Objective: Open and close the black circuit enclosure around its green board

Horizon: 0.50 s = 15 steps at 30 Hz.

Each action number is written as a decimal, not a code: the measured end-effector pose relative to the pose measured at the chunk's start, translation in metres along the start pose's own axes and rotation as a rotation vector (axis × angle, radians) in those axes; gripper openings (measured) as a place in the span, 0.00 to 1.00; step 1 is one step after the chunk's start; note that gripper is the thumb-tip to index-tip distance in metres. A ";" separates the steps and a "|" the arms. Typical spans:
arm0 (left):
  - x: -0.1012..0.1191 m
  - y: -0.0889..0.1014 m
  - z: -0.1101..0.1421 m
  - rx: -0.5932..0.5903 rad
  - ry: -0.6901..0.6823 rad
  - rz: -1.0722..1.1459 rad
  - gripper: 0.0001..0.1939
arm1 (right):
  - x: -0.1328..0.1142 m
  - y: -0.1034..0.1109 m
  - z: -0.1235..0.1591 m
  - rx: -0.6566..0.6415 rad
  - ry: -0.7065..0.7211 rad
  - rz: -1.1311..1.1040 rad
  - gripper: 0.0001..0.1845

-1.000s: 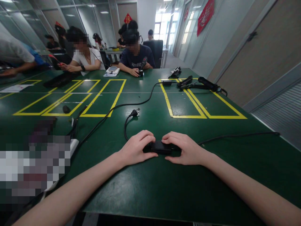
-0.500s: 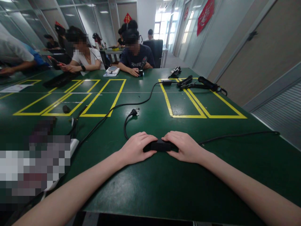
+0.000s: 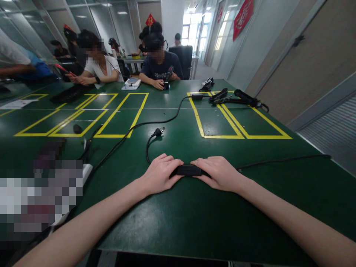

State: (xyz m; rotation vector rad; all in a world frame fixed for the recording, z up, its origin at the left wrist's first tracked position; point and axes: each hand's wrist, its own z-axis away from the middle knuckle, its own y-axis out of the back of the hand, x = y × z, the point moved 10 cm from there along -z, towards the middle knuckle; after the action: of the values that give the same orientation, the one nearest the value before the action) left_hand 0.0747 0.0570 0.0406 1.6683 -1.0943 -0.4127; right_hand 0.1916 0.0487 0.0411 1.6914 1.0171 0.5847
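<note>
A black power adapter (image 3: 189,170) is gripped at its two ends, just above or on the green table near its front. My left hand (image 3: 161,173) closes round the left end, thumb below and fingers over the top. Round the right end, my right hand (image 3: 218,173) does the same. Behind my left hand a black cord curves up to a power plug (image 3: 158,132), which lies on the table with its prongs pointing right. Another black cord (image 3: 283,160) runs from behind my right hand to the table's right edge. My hands cover both ends of the adapter.
Yellow tape rectangles (image 3: 222,137) mark the green table (image 3: 167,230). A long black cable (image 3: 150,123) crosses it to a second adapter (image 3: 197,96) and black devices (image 3: 244,98). A white object (image 3: 88,170), partly blurred out, lies at left. Two people (image 3: 160,66) (image 3: 101,70) sit opposite.
The adapter has tipped between my hands, so a narrower, rounder side of it now shows. My hands have barely shifted, and the plug lies where it was.
</note>
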 end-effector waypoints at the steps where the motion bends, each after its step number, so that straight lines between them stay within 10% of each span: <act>1: 0.000 0.001 0.000 0.002 -0.002 0.003 0.14 | -0.001 0.002 0.000 0.011 0.006 0.014 0.14; 15: -0.004 0.008 0.000 0.050 0.078 0.124 0.22 | -0.015 0.020 0.005 0.139 0.123 0.211 0.17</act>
State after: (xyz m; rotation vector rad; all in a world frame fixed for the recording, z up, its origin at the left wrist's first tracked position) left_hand 0.0690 0.0597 0.0468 1.6362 -1.1506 -0.2400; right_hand 0.1941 0.0314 0.0592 1.9197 0.9906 0.7782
